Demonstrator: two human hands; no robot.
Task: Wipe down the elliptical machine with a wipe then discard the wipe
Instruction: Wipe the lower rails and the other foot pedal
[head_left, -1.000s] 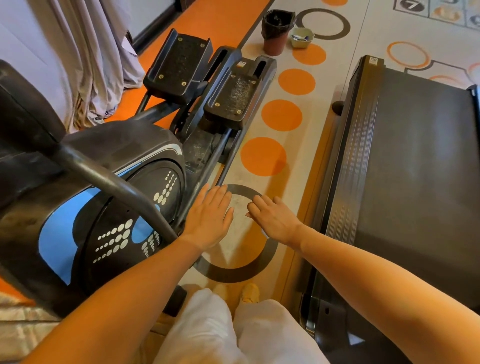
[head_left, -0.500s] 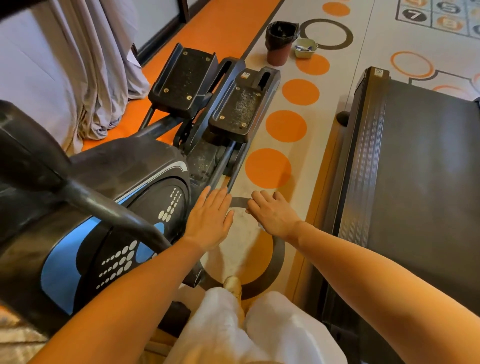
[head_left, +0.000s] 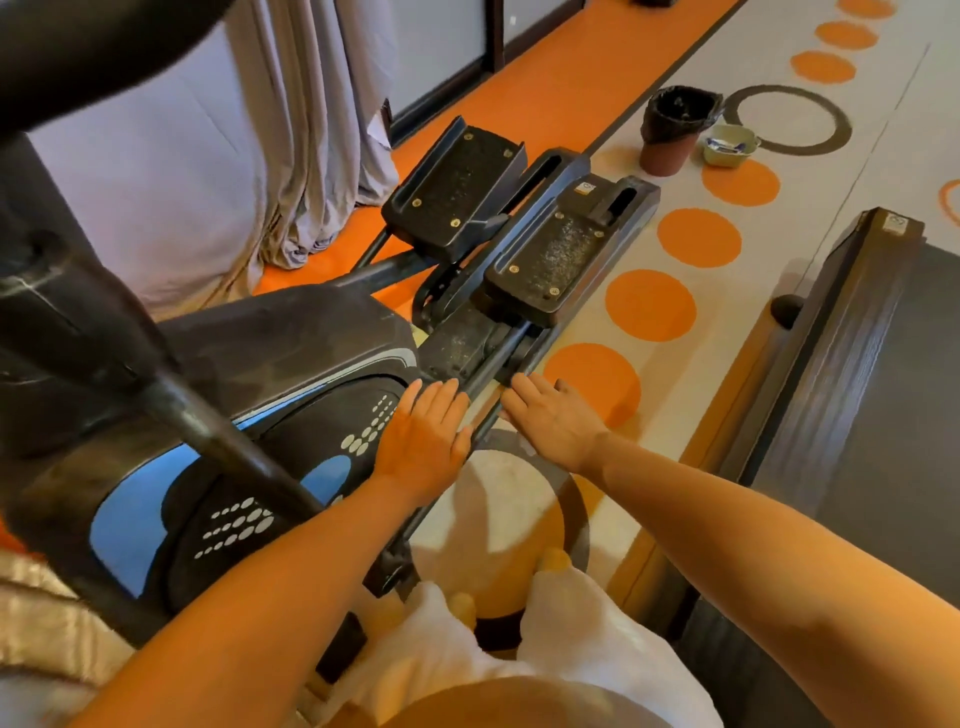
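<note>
The black and blue elliptical machine (head_left: 291, 415) fills the left half of the view, its two black pedals (head_left: 545, 265) reaching toward the back. My left hand (head_left: 426, 436) hovers flat with straight fingers beside the machine's round side cover. My right hand (head_left: 556, 421) is stretched out flat just right of the pedal rail. Neither hand holds anything. A small bin with a black liner (head_left: 670, 130) stands on the floor at the back, with a pale green tub of wipes (head_left: 730, 145) beside it.
A black treadmill (head_left: 862, 395) lies along the right side. Grey curtains (head_left: 208, 156) hang at the left. The strip of floor with orange dots (head_left: 649, 306) runs between the two machines toward the bin. My legs in white trousers (head_left: 519, 639) are below.
The view has moved forward and tilted, so the bin and tub sit farther right. Both hands stay flat and empty, now nearer the pedal rail.
</note>
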